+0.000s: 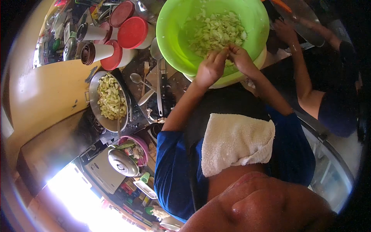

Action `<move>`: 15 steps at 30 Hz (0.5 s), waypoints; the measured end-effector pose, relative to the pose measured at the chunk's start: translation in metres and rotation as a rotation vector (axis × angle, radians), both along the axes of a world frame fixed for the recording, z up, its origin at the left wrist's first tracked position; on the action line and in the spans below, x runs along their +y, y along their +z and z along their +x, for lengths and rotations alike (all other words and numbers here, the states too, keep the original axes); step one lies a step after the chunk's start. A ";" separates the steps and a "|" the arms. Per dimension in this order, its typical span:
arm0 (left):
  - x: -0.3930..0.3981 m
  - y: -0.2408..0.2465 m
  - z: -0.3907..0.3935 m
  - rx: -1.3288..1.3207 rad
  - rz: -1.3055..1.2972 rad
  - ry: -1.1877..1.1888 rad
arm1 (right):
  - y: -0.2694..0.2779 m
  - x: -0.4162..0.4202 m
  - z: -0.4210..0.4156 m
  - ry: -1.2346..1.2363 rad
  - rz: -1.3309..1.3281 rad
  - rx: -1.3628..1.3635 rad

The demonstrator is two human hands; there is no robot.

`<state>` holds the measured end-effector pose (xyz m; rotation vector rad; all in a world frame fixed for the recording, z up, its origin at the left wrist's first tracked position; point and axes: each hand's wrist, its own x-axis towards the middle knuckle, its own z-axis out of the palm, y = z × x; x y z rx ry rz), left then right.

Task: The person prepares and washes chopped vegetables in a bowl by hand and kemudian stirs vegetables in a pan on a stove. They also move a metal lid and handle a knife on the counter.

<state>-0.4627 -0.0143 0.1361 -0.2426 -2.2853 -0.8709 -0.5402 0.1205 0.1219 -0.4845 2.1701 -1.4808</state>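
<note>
My left hand (212, 67) and my right hand (242, 60) meet over the near side of a bright green plastic basin (171, 43). Their fingertips are pinched together; whatever may lie between them is too small and covered to make out. Pale green chopped vegetable pieces (220, 30) are heaped in the basin below. Under the green basin sits a cream-coloured basin (223, 82), its rim showing on the near side.
At left, a metal pan (94, 107) of diced vegetable sits on the stove. Spoons, a fork (146, 69) and a black-handled knife (163, 82) lie between. Red-lidded tubs (132, 32) stand behind. Another person's hands (285, 31) work at right near an orange item (281, 5).
</note>
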 end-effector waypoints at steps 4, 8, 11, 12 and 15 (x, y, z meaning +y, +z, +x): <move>-0.035 -0.010 -0.017 -0.077 0.141 0.201 | -0.011 0.006 -0.030 0.034 0.421 0.552; -0.042 0.009 -0.043 -0.254 0.297 0.366 | -0.044 0.012 -0.082 0.012 0.606 0.858; -0.056 -0.036 -0.063 -0.113 0.014 0.234 | -0.070 0.005 -0.105 0.111 0.672 0.941; -0.054 -0.037 -0.064 -0.161 0.055 0.245 | -0.070 0.001 -0.105 0.118 0.641 0.949; -0.040 -0.039 -0.065 -0.243 0.173 0.228 | -0.062 -0.001 -0.105 0.142 0.606 0.727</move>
